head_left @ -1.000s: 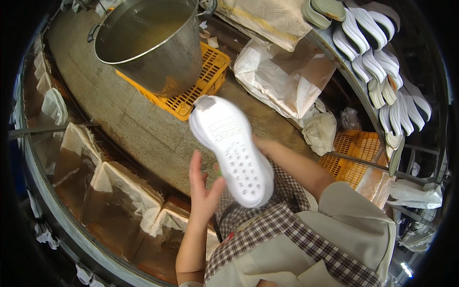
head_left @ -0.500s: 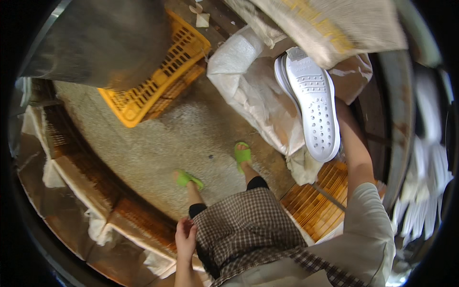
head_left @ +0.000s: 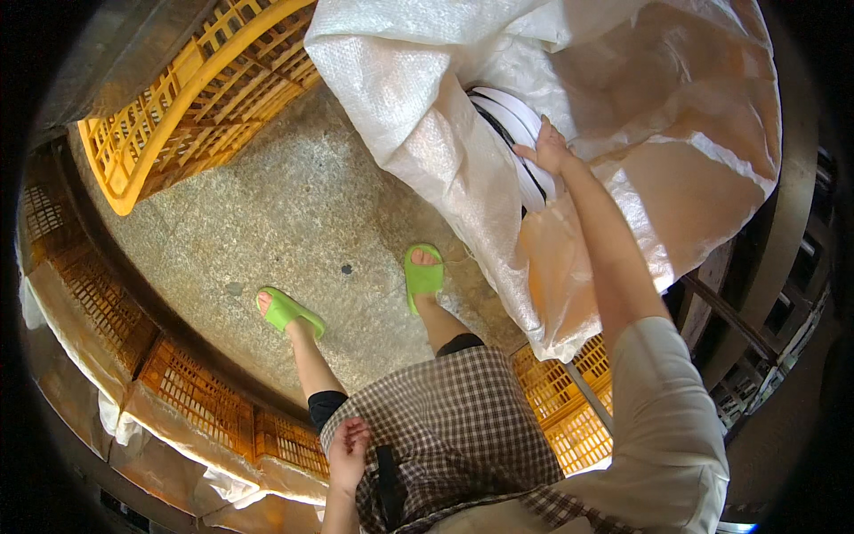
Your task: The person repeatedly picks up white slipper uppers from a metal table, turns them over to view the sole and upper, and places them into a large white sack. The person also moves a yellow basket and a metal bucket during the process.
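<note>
My right hand [head_left: 550,153] reaches down into a large white woven sack [head_left: 405,107], thumb and forefinger spread apart. It rests against white shoe soles [head_left: 511,111] with dark edges between them, lying inside the sack. The hand covers part of the soles, and the sack's wall hides their lower end. My left hand [head_left: 349,449] hangs in front of the checked apron [head_left: 445,405], its fingers loosely bent and holding nothing.
A yellow plastic crate [head_left: 169,133] stands at the far left. Orange crates [head_left: 191,383] with pale sheeting curve along the left side. Another yellow crate [head_left: 578,436] sits below the sack. Green slippers [head_left: 425,274] are on the concrete floor [head_left: 294,196].
My right hand has lowered the white soles into the sack and its fingers now show. The pale bag that overhung the sack is out of view. The sack appears larger and its mouth shows.
</note>
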The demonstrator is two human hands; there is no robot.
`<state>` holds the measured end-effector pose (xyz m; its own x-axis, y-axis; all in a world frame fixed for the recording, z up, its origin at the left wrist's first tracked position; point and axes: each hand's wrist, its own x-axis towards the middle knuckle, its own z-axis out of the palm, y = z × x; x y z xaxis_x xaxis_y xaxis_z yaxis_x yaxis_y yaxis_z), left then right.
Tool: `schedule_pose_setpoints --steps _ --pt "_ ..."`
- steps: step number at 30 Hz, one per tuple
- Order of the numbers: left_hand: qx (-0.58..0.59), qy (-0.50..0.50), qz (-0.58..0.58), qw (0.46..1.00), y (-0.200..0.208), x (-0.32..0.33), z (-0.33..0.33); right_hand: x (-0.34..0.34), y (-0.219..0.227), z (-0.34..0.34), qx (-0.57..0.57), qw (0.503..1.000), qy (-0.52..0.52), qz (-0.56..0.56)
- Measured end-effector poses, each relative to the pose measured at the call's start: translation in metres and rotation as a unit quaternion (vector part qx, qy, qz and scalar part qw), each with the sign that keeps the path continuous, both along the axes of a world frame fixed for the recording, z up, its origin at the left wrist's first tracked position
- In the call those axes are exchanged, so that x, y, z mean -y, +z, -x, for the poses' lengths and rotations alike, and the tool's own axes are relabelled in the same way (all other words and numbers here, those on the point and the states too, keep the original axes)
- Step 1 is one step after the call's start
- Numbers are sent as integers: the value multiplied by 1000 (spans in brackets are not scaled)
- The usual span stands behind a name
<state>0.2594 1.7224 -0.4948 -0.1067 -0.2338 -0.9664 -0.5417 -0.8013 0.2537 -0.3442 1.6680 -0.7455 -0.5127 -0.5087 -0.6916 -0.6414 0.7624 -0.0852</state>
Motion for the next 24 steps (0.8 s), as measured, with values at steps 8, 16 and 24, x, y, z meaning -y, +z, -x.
schedule_pose_setpoints --steps 8,16,24 --pt "-75 64 21 995 -9 -1 4 -7 41 -56 -76 967 183 -161" --pt "1 65 -12 998 -1 -3 -15 3 31 -77 -160 941 201 -220" --pt "-73 29 116 990 62 29 -66 -16 136 -83 -169 966 67 185"
